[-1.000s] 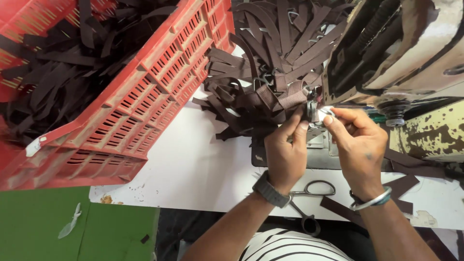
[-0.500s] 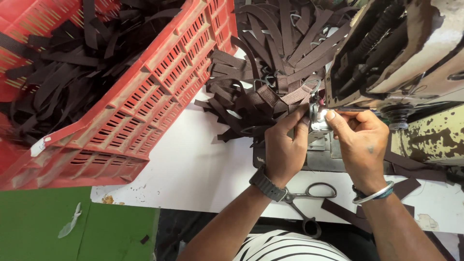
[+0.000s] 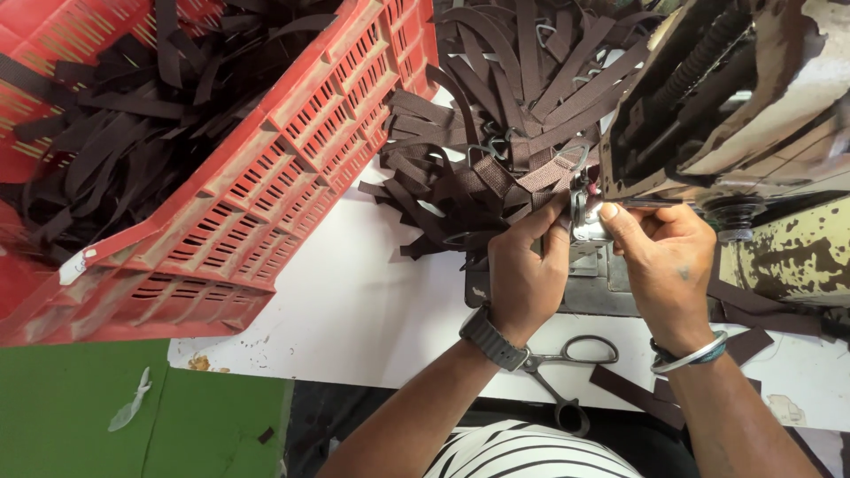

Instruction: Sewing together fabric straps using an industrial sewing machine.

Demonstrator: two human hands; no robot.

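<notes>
Left hand [image 3: 524, 276] pinches a brown strap [image 3: 540, 177] at the sewing machine [image 3: 708, 115]; right hand [image 3: 666, 265] pinches beside it. Scissors [image 3: 567, 372] near counter [image 3: 354, 310] edge; red crate [image 3: 266, 195] crowds left.

One red crate [image 3: 266, 204], one pair of scissors [image 3: 567, 372], two hands, straps beyond counting.

A dark brown woven webbing strap [image 3: 542, 181] is lying flat under the sewing machine's needle area, its end sitting pinched between fingertips. It is trailing back into a tangled heap of matching brown straps with metal rings [image 3: 496, 115], piling on the white tabletop.
</notes>
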